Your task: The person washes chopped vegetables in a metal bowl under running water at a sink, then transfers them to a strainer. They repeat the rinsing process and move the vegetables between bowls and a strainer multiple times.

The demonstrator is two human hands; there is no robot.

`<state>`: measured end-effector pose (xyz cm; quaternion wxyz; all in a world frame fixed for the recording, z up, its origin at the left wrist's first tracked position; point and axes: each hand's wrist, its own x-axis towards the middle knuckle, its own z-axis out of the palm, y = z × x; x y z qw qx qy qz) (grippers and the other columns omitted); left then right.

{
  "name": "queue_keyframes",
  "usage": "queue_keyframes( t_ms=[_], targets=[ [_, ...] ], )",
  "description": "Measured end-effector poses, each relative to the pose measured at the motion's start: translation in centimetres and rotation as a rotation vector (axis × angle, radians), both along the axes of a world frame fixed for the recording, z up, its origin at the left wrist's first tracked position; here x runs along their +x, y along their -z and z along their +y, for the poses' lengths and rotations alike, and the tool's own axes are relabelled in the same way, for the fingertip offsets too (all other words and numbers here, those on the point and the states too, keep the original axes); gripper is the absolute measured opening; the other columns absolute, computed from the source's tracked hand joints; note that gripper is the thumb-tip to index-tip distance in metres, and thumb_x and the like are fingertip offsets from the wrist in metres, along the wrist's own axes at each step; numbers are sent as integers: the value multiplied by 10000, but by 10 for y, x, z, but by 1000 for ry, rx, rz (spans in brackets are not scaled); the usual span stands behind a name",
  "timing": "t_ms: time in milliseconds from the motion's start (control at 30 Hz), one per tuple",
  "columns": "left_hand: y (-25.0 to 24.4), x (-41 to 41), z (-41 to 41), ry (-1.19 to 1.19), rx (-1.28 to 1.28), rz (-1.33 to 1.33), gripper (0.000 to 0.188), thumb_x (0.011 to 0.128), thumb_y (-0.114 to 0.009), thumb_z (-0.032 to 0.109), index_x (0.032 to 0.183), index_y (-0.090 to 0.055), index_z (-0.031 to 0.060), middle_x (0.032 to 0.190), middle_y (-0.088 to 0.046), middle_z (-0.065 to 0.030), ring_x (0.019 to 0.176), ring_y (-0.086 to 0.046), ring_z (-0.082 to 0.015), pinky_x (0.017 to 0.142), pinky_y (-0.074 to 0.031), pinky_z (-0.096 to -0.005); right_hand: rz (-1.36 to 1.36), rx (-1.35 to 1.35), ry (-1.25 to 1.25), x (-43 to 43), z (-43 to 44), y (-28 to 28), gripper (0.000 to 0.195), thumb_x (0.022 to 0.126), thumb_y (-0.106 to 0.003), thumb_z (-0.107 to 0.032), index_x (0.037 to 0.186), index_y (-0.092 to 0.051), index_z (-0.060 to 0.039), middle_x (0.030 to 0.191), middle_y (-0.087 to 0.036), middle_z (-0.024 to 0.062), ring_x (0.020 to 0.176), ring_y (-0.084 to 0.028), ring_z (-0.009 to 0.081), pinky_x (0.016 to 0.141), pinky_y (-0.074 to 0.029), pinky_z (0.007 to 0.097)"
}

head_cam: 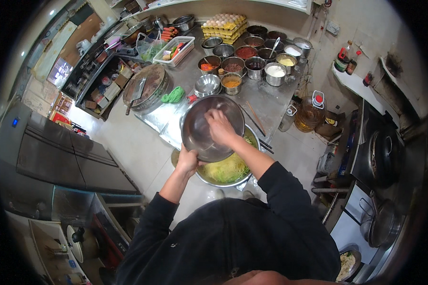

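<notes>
A brown-grey metal bowl (196,123) is tilted above a larger steel basin (254,137). Gripping the bowl's lower left rim is my left hand (188,160), thumb at the edge. My right hand (218,124) reaches inside the bowl with its fingers curled and blurred by motion; whether they hold anything cannot be made out. Pale yellow and green shreds of food (224,169) fill the basin, partly hidden by the bowl and my right forearm. Dark chopsticks (266,145) stick out past the basin's right rim.
On the steel table (185,108), a cleaver (138,89) rests on a round chopping block (153,79). A green cloth (173,94), stacked steel bowls (207,84), seasoning pots (246,52) and egg trays (224,26) stand beyond. An oil jug (306,115) is at right.
</notes>
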<state>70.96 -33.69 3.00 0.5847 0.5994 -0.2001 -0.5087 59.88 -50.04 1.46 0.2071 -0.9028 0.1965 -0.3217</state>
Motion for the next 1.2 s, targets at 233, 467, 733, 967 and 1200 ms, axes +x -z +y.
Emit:
queue_keyframes(
  t_ms=[233,467,733,967,1200],
  targets=[
    [2,13,-1,-53,-46,-58,580,885,-367,-108,1403,-254,125,1198,-540,-218,844,-696,-306,583,-642,-400,307,259,-386,-6,47,10,313,862,-532,-112,1138,-668,-60,1183,-612,161,1141,-556,328,946,-440,501],
    [5,34,5,81,-245,-402,620,862,-382,-132,1437,-253,58,1315,-489,-216,1212,-539,-303,939,-510,-373,429,-18,256,-16,25,-14,184,844,-634,-171,924,-701,-20,1071,-638,195,1029,-589,383,914,-453,515],
    [22,62,-18,152,-400,-574,732,836,-444,-116,1515,-185,-27,1382,-471,-236,1262,-505,-309,1062,-402,-352,139,245,127,14,61,14,282,866,-633,-185,1057,-674,18,1076,-654,232,1071,-594,409,928,-475,490],
    [-11,55,-31,131,-600,-832,745,801,-470,-167,1494,-284,33,1365,-520,-208,1283,-520,-323,1073,-393,-365,394,-132,248,10,77,-1,192,807,-609,-102,957,-713,-42,1044,-692,173,1010,-654,364,872,-523,470],
    [17,73,-43,195,-405,-552,878,739,-435,-217,1544,-176,19,1444,-444,-235,1355,-459,-327,1124,-345,-363,310,-338,541,-18,54,-8,293,802,-568,-53,1073,-659,7,1210,-594,212,1154,-534,360,953,-454,435]
  ],
)
